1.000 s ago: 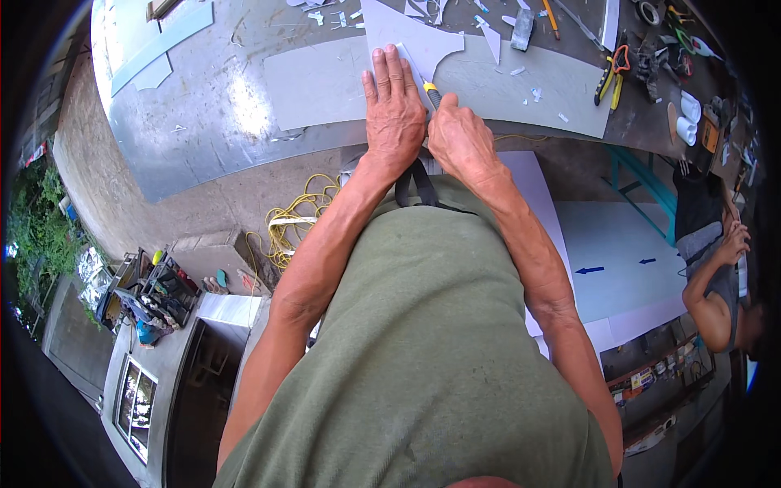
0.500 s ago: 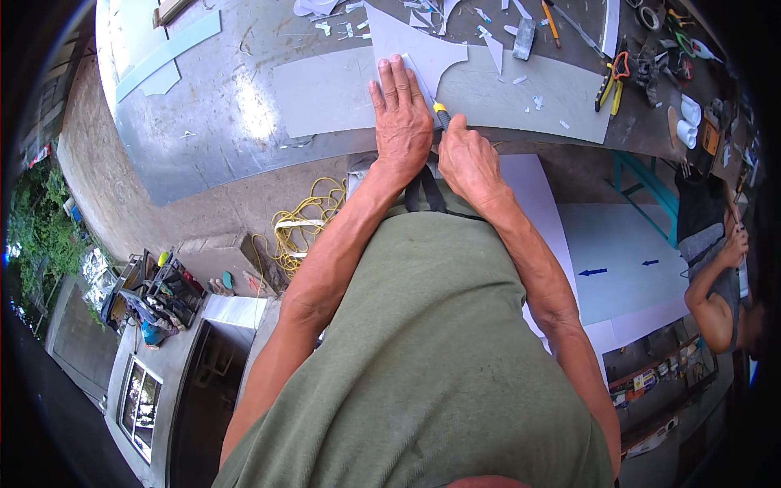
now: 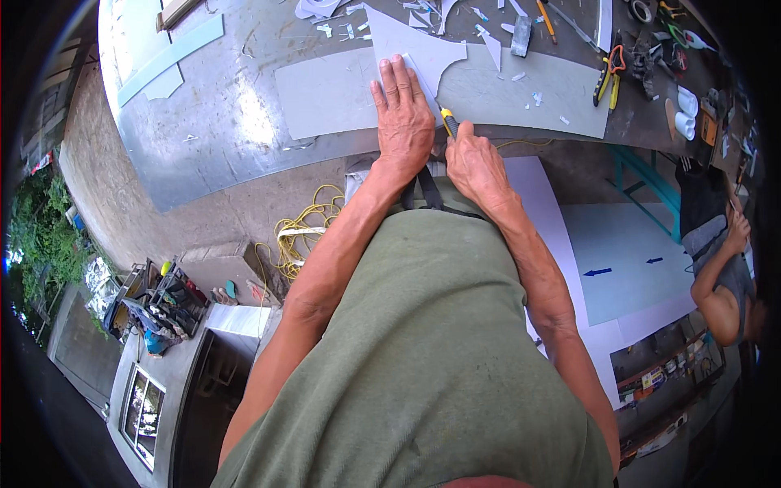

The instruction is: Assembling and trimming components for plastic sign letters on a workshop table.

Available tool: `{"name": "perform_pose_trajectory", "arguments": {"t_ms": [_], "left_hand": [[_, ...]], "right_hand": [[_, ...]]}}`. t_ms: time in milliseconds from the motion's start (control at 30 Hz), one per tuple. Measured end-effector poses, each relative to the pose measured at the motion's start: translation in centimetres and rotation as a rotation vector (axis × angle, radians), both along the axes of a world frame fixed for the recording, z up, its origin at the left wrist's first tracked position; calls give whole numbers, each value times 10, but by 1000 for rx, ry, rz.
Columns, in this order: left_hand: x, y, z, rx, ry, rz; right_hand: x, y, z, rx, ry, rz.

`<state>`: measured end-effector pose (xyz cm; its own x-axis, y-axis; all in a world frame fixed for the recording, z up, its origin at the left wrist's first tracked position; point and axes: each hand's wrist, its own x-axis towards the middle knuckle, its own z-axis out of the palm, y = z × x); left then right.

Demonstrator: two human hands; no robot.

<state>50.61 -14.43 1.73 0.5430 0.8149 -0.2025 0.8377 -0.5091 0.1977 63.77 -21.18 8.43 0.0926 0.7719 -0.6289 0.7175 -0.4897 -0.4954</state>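
My left hand lies flat with fingers stretched out, pressing a white sheet piece with a curved cut-out on its right side. A narrow white strip or edge shows beside its fingertips; I cannot tell whether it is a separate piece. Close by on the right, my right hand is closed around a yellow and black utility knife. The knife's tip points up and left toward the sheet's lower edge, next to my left fingers. Beneath the sheet is a long grey flat plate at the near edge of the metal table.
White offcuts and a grey block lie beyond my hands. Yellow-handled pliers, a pencil and rolls are at the right. A yellow cord coils on the floor. Another person's arm shows far right.
My right hand has drawn slightly right and toward me with the knife, showing more of its yellow front. My left hand stays on the sheet. The whole view has shifted slightly.
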Motion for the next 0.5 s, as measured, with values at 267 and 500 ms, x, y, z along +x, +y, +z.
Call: {"name": "perform_pose_trajectory", "arguments": {"t_ms": [267, 500], "left_hand": [[-5, -3, -4, -7, -34, 1], [-4, 0, -7, 29, -37, 7]], "right_hand": [[24, -22, 0, 112, 40, -144], [11, 8, -24, 176, -3, -44]]}}
